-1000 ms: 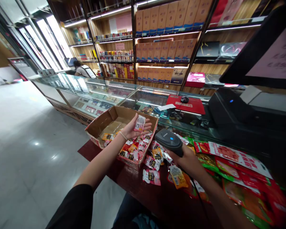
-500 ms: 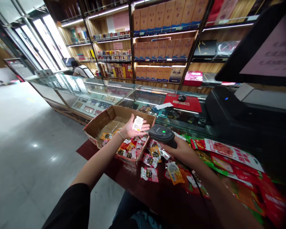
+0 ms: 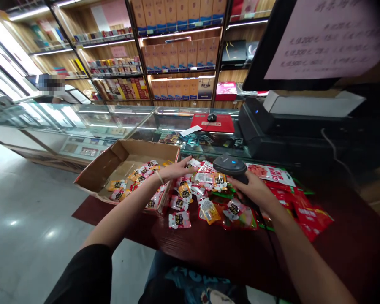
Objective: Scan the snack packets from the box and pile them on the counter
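While the barcode scanner [image 3: 230, 164] is gripped in the closed right hand [image 3: 256, 191], the left hand [image 3: 174, 171], nearly flat and empty, is stretched over the cardboard box's [image 3: 98, 175] right rim onto the snack packets [image 3: 205, 178] heaped just rightward on the worktop [image 3: 335, 253].

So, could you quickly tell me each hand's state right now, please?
Left hand: open, fingers out over the snack packets.
Right hand: closed on the barcode scanner.
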The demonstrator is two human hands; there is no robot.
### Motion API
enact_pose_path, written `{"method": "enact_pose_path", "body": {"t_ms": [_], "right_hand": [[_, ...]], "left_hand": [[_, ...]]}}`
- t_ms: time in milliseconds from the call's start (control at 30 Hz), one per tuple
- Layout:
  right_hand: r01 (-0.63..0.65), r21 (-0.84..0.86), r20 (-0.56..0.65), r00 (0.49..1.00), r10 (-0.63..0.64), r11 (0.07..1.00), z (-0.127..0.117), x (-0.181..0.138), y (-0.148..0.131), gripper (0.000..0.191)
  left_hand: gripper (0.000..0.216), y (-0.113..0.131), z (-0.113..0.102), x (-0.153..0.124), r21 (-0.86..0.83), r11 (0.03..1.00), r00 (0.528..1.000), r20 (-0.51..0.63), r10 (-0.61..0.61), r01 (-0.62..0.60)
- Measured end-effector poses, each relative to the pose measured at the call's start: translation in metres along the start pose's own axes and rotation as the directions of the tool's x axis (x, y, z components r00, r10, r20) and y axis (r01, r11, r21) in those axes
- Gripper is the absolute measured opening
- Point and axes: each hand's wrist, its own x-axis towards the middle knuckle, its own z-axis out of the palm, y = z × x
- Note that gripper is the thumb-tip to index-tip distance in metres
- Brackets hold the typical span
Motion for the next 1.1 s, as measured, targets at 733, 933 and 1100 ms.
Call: {"method": "enact_pose_path", "body": {"t_ms": [733,933,1100], "right_hand": [[0.075,-0.084,0.204,0.977,-0.056,0.994,0.057,0.028,-0.034,0.04],[0.193,-0.058,0.256,0.951,-0.172,0.979,0.102,0.051,-0.06,0.039],[0.229,0.032,0.278,0.933,-0.228,0.973,0.129,0.06,-0.074,0.034]], "left_hand": [[0.031,-0.082,-0.132,-0.06,0.588,0.791,0.959,-0.283,0.005,0.169],[0.016,-0.107,-0.149,-0.072,0.708,0.69,0.97,-0.241,0.039,0.149],[0.02,-0.12,-0.14,-0.068,0.673,0.733,0.995,-0.079,-0.062,0.099]]}}
